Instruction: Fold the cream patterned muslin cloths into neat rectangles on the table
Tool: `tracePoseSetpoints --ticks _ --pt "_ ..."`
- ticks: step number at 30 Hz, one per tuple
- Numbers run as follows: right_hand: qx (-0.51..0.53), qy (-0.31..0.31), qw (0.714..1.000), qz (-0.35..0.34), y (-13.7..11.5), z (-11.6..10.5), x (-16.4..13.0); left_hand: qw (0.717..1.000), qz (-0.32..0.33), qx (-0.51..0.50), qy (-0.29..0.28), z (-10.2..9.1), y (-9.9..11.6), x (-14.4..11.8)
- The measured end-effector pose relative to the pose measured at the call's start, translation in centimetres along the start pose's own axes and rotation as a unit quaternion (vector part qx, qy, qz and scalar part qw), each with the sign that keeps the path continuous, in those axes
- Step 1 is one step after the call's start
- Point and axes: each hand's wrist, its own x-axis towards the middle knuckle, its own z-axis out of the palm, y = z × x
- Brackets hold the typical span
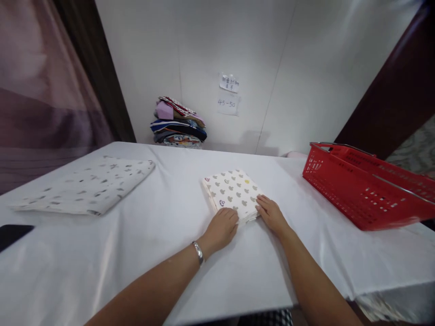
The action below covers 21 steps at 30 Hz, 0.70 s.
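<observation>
Wall note (pixel 228 103) reads "45-50"; left hand (pixel 220 228), right hand (pixel 270 213) flat, unclenched, touching folded printed cloth (pixel 233 192).

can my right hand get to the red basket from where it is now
Probably yes. The right hand rests on the folded patterned cloth, and only bare white tablecloth lies between it and the red basket.

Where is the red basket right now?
In the head view, the red basket sits on the white table at the right, beyond the right hand.
</observation>
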Motion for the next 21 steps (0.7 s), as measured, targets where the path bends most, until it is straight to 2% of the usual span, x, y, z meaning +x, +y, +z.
tracePoseSetpoints --ticks 4,7,10,15,18,21 --pt "-0.052 0.052 0.997 -0.014 -1.6 0.4 0.4 1.0 -0.003 0.007 -0.01 0.1 0.3 0.0" --pt "-0.059 0.008 0.998 -0.035 -2.7 1.1 0.7 1.0 -0.002 -0.004 -0.011 0.2 0.4 0.0" --pt "-0.063 -0.038 0.997 -0.021 -3.0 1.9 0.8 1.0 0.002 -0.016 -0.01 0.1 0.4 -0.1" --pt "-0.069 -0.024 0.997 -0.016 -2.6 2.1 0.6 0.999 -0.003 -0.049 -0.009 -0.7 0.2 -0.1" --pt "-0.072 0.003 0.997 0.006 -1.6 1.8 1.3 0.995 -0.033 -0.08 0.042 -1.1 -0.7 0.0" --pt "-0.057 0.025 0.995 0.083 0.3 1.5 2.6 0.98 -0.127 -0.089 0.122 -1.1 -2.2 -0.1"
